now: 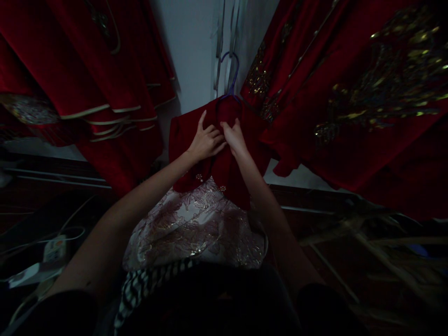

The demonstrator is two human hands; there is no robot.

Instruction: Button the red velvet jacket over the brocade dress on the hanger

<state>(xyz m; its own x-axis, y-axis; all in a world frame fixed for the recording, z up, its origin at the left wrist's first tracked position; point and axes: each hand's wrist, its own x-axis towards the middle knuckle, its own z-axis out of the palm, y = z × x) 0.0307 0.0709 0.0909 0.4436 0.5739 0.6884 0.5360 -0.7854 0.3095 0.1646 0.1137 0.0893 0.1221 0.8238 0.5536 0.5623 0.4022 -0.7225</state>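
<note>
Nearest the camera, a black-and-white striped cloth (154, 284) lies against the person's dark top, and above it spreads the pale brocade skirt (196, 233) of a garment. Both forearms extend forward and upward from the lower frame corners, converging at the collar of the red velvet jacket (227, 168), which hangs on a purple hanger (231, 74) against the white wall (189, 56).

Step in hand, as judged: fastening or adjusting the front opening just below the collar. The left hand (206, 140) lies over the left front panel, fingers curled and pinching the fabric edge, thumb raised toward the collar. The right hand (234, 137) meets it from the other side, fingers bent and gripping the opposite edge. The two hands touch at the centre line.

Whether a button or clasp is between the fingertips cannot be told in this dim light. The next move likely calls for fine two-handed alignment of the edges while the hanger steadies the jacket.

Red embroidered garments (367, 93) hang to either side.
</note>
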